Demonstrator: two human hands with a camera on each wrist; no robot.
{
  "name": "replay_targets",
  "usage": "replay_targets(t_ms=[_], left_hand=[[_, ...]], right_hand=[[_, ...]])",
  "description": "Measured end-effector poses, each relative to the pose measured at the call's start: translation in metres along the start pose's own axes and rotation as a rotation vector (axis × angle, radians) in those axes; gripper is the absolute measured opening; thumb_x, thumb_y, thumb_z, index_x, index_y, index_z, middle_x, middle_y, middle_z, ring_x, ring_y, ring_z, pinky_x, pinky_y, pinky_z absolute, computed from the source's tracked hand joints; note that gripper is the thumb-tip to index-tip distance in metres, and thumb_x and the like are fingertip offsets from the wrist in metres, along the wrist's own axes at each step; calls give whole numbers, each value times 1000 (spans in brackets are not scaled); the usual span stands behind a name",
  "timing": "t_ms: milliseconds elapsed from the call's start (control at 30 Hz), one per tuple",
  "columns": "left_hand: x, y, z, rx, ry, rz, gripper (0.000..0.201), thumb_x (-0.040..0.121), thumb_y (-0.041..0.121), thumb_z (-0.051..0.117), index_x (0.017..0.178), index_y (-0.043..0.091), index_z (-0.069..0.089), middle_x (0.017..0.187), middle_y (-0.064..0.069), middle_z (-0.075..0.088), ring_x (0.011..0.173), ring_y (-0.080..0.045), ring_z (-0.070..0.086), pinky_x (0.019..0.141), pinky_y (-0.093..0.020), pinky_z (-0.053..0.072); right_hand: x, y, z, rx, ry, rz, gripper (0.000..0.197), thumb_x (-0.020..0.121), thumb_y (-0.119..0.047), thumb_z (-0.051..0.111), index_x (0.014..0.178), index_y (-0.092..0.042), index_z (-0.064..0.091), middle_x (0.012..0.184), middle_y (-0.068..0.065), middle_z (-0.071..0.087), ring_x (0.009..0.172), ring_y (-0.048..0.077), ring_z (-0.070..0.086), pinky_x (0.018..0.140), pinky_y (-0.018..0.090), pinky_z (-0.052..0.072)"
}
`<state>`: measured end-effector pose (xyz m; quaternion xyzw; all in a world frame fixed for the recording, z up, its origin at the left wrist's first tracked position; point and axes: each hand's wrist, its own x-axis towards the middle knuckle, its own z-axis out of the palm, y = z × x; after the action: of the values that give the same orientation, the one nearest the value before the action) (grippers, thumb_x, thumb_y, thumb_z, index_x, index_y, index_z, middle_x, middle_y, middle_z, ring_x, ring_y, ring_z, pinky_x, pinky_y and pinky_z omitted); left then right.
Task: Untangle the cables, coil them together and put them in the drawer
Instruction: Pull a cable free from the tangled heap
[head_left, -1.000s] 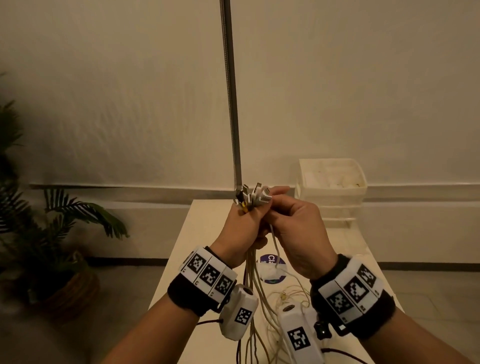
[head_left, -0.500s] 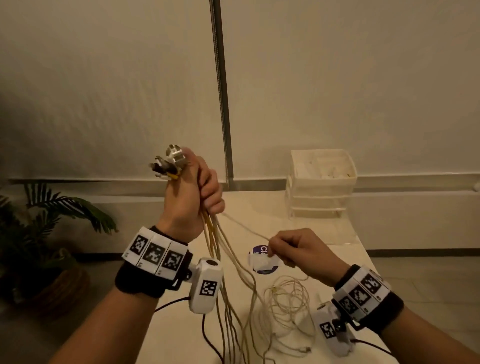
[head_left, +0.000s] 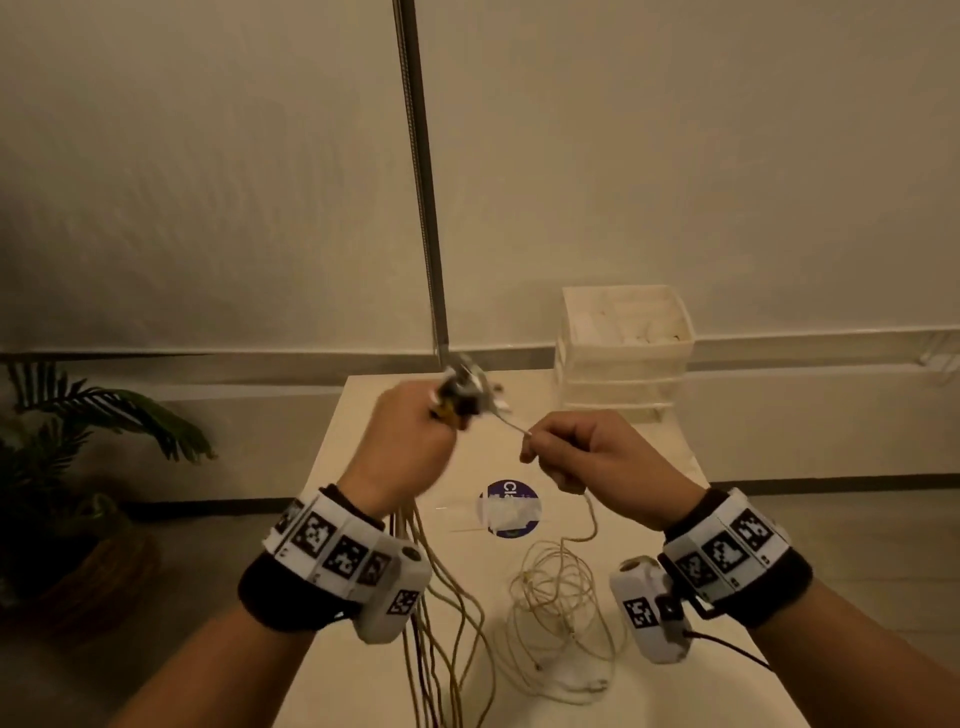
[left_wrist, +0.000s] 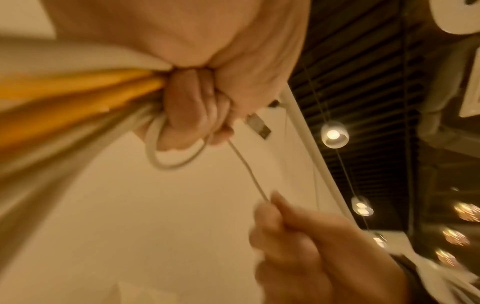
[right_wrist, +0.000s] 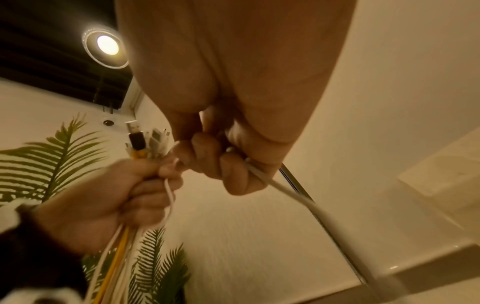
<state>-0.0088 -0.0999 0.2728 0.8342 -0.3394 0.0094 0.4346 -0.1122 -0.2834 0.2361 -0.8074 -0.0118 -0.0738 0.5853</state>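
My left hand (head_left: 410, 441) (right_wrist: 124, 193) grips a bundle of white and yellow cables (head_left: 431, 587) (left_wrist: 64, 98) just below their plugs (head_left: 462, 395) (right_wrist: 145, 142), which stick up out of the fist. The cables hang down past my left wrist to the table. My right hand (head_left: 582, 457) (left_wrist: 298, 236) pinches one thin white cable (head_left: 511, 425) (left_wrist: 246, 168) that runs taut from the left fist; its slack drops into a loose tangle (head_left: 561, 613) on the table. The white drawer unit (head_left: 623, 348) stands at the table's far right corner.
A round purple sticker (head_left: 509, 509) lies on the white table (head_left: 727, 665) between my hands. A metal pole (head_left: 421, 182) rises at the table's far edge. A potted palm (head_left: 78, 467) stands on the floor to the left.
My left hand, raised up left half a second ago, has come back down toward the centre with the bundle. My right hand has risen and now holds the thin cable close to the left fist.
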Motion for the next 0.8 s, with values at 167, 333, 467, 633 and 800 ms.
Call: replay_targets(t_ms=[167,333,467,633,800], left_hand=[[25,-13,-45,-226,521,-273,30,93,7,53,70,22,65,70,0,62,71,-25,60,63,-33,44],[2,2,-22,229,279,130,61,93,3,49,146,32,39,96,5,66,77,-15,63,70,-24,51],[-15,2,18,349,-249,176,68,81,19,39,140,51,28,84,-11,66,72,-31,59,69,-45,54],[-11,-3,17,169,-40,179,32,86,0,45,97,29,55,81,-7,69,70,-26,61,62,-39,52],[23,-6,-37,-187,494,-110,24,94,6,52,96,24,67,84,4,65,90,-30,65,72,-37,49]], right_hand=[[-5,30,11,-8,26,104,28,100,-17,48,79,-6,62,54,-4,44,51,11,36,53,27,31],[6,22,15,-17,110,117,28,99,-14,46,76,-9,61,51,-6,42,47,8,35,51,24,32],[15,-3,14,23,118,9,28,100,-15,46,84,3,60,67,14,52,55,17,43,51,23,37],[6,-13,-1,53,46,-18,23,100,-15,48,91,-9,69,60,6,51,54,21,44,52,24,40],[-13,29,12,-48,-16,60,25,100,-19,47,82,-11,64,56,-4,48,52,14,40,54,28,35]])
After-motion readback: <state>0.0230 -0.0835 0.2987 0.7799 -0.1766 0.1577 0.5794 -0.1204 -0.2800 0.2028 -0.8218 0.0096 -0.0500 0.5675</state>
